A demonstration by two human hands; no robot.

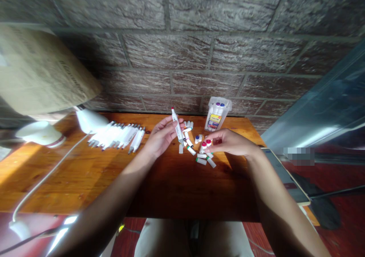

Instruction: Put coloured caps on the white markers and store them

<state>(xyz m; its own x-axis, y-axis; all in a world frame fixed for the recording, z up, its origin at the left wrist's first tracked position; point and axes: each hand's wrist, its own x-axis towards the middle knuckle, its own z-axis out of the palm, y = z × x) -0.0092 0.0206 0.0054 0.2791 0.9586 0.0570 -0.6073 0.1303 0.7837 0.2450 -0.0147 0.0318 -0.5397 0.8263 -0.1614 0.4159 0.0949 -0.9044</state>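
Gripping a red-tipped marker (177, 127), the left hand (161, 136) points it toward eleven o'clock; at its three o'clock, the right hand (232, 142) meets red-topped caps (203, 145), pinch unclear.

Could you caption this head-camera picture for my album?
The left hand holds a red-tipped marker while the right hand is at red-topped caps over a wooden table.
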